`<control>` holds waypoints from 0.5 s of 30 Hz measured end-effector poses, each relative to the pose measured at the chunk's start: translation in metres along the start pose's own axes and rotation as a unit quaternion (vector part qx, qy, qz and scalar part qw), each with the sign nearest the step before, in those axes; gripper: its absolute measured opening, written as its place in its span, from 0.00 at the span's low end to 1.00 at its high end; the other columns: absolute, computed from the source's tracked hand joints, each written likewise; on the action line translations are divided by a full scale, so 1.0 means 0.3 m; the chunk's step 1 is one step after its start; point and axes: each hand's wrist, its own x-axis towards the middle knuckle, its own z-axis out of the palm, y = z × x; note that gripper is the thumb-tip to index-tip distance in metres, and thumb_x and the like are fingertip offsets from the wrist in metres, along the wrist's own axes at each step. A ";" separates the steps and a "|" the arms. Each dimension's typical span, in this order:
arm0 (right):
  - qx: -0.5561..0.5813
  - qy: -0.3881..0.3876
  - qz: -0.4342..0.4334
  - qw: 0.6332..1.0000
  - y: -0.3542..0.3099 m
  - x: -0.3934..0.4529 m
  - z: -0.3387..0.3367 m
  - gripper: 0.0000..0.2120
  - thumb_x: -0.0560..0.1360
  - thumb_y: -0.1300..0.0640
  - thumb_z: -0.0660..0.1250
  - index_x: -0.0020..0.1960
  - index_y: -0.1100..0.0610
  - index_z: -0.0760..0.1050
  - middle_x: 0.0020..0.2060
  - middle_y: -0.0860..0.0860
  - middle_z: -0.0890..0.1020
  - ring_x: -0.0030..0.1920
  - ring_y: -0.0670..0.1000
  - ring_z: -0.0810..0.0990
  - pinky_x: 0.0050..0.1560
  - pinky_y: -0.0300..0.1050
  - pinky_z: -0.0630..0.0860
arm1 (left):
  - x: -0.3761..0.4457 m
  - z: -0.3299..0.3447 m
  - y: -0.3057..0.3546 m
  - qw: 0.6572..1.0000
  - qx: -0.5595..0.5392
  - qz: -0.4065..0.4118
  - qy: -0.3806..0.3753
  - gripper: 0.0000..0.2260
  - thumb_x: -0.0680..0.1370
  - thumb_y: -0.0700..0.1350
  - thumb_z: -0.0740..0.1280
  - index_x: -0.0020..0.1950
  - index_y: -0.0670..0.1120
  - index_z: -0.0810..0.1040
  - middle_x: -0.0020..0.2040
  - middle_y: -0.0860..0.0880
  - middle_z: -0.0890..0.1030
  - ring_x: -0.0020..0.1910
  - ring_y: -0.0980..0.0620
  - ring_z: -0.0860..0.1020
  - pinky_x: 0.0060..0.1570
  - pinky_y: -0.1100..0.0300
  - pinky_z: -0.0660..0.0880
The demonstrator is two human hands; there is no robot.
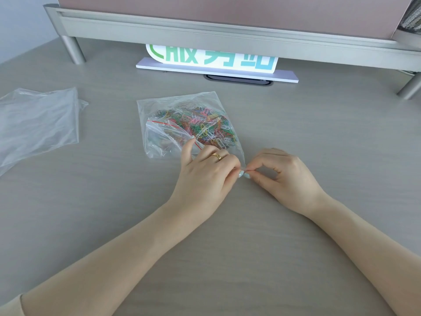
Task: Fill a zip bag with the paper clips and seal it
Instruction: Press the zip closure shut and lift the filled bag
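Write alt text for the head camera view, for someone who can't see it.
Both hands, left and right, pinch the near corner of a clear bag of coloured paper clips on a grey desk. A small zip bag lies on it; more clear plastic lies far left.

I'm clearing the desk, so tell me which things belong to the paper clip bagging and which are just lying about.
Job: paper clips, clear bag holding them, zip bag, left hand and right hand pinching the clear bag's corner.
Lying about: empty bag, sign, shelf.
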 end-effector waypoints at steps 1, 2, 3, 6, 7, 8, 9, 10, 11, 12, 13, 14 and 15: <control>-0.003 0.002 -0.002 1.000 0.001 0.000 -0.002 0.05 0.73 0.52 0.63 0.43 0.50 0.77 0.36 0.42 0.77 0.39 0.44 0.74 0.42 0.44 0.72 | 0.001 0.000 -0.005 1.000 0.018 0.008 -0.004 0.11 0.76 0.48 0.57 0.37 0.49 0.77 0.35 0.55 0.78 0.43 0.50 0.78 0.63 0.49 0.54; -0.006 0.003 -0.002 1.000 0.002 0.000 -0.003 0.05 0.73 0.52 0.62 0.42 0.49 0.76 0.36 0.41 0.76 0.39 0.44 0.73 0.42 0.44 0.72 | 0.002 0.000 -0.010 0.999 0.033 0.017 -0.007 0.12 0.76 0.48 0.57 0.37 0.49 0.77 0.35 0.55 0.78 0.43 0.50 0.78 0.62 0.49 0.54; -0.010 0.003 -0.002 1.000 0.003 0.000 -0.004 0.05 0.73 0.52 0.62 0.42 0.48 0.76 0.36 0.41 0.76 0.39 0.45 0.73 0.42 0.45 0.72 | 0.002 -0.001 -0.013 0.999 0.043 0.027 -0.008 0.12 0.76 0.48 0.57 0.37 0.49 0.77 0.35 0.55 0.78 0.43 0.50 0.78 0.62 0.49 0.54; -0.009 -0.001 -0.004 1.000 0.002 -0.001 -0.004 0.04 0.73 0.56 0.64 0.42 0.52 0.77 0.37 0.41 0.76 0.40 0.44 0.74 0.43 0.45 0.73 | 0.003 -0.004 -0.017 0.998 0.049 0.044 0.003 0.11 0.76 0.46 0.59 0.37 0.49 0.77 0.35 0.55 0.77 0.42 0.51 0.77 0.61 0.50 0.56; -0.003 -0.001 -0.001 1.000 0.001 -0.002 -0.005 0.04 0.73 0.57 0.64 0.43 0.54 0.78 0.38 0.41 0.77 0.40 0.43 0.75 0.43 0.44 0.73 | 0.003 -0.005 -0.018 0.998 0.052 0.045 0.009 0.10 0.76 0.45 0.59 0.36 0.49 0.77 0.34 0.55 0.77 0.42 0.51 0.77 0.61 0.50 0.56; 0.004 0.000 0.001 1.000 -0.001 -0.001 -0.006 0.05 0.73 0.56 0.64 0.43 0.54 0.79 0.38 0.42 0.78 0.41 0.42 0.76 0.44 0.43 0.74 | 0.003 -0.005 -0.018 0.997 0.057 0.046 0.015 0.10 0.75 0.44 0.60 0.36 0.49 0.77 0.34 0.55 0.77 0.41 0.51 0.77 0.61 0.51 0.56; 0.011 0.002 0.002 1.000 -0.003 -0.002 -0.008 0.07 0.73 0.55 0.64 0.43 0.54 0.79 0.38 0.43 0.79 0.41 0.42 0.76 0.44 0.43 0.74 | 0.004 -0.006 -0.019 0.997 0.062 0.046 0.020 0.10 0.75 0.44 0.61 0.36 0.49 0.77 0.33 0.54 0.77 0.41 0.50 0.77 0.61 0.52 0.57; 0.015 0.003 0.001 1.000 -0.005 -0.002 -0.009 0.07 0.73 0.53 0.63 0.44 0.53 0.80 0.38 0.44 0.80 0.41 0.42 0.76 0.44 0.42 0.74 | 0.004 -0.007 -0.019 0.996 0.066 0.048 0.024 0.10 0.75 0.44 0.61 0.35 0.49 0.77 0.33 0.54 0.77 0.40 0.50 0.77 0.60 0.52 0.57; 0.017 0.003 -0.001 1.000 -0.007 -0.004 -0.008 0.08 0.73 0.53 0.64 0.45 0.53 0.80 0.39 0.44 0.80 0.42 0.42 0.77 0.44 0.42 0.74 | 0.004 -0.008 -0.018 0.996 0.068 0.050 0.027 0.10 0.75 0.44 0.61 0.35 0.49 0.78 0.32 0.54 0.77 0.40 0.50 0.78 0.60 0.52 0.57; 0.019 0.002 -0.002 1.000 -0.009 -0.004 -0.007 0.07 0.72 0.52 0.64 0.45 0.52 0.81 0.39 0.44 0.81 0.42 0.42 0.77 0.44 0.41 0.74 | 0.004 -0.008 -0.016 0.996 0.065 0.054 0.031 0.11 0.76 0.45 0.60 0.35 0.49 0.78 0.32 0.54 0.77 0.39 0.50 0.78 0.59 0.52 0.58; 0.020 0.003 -0.002 1.000 -0.010 -0.005 -0.004 0.07 0.72 0.52 0.64 0.45 0.51 0.81 0.38 0.44 0.81 0.41 0.42 0.77 0.43 0.42 0.74 | 0.003 -0.007 -0.014 0.996 0.060 0.058 0.034 0.13 0.76 0.45 0.59 0.35 0.49 0.78 0.32 0.54 0.77 0.39 0.50 0.78 0.59 0.53 0.58; 0.021 0.005 0.000 1.000 -0.011 -0.004 -0.002 0.07 0.72 0.52 0.65 0.44 0.51 0.81 0.38 0.45 0.81 0.41 0.43 0.77 0.42 0.43 0.75 | 0.003 -0.005 -0.012 0.996 0.056 0.061 0.038 0.13 0.77 0.45 0.58 0.35 0.49 0.78 0.33 0.54 0.78 0.39 0.49 0.78 0.59 0.53 0.58; 0.022 0.007 0.004 1.000 -0.011 -0.004 0.001 0.07 0.72 0.52 0.65 0.43 0.51 0.81 0.37 0.46 0.81 0.40 0.44 0.77 0.41 0.45 0.74 | 0.002 -0.003 -0.011 0.996 0.054 0.064 0.042 0.14 0.77 0.45 0.58 0.35 0.49 0.78 0.33 0.54 0.78 0.39 0.50 0.78 0.59 0.53 0.58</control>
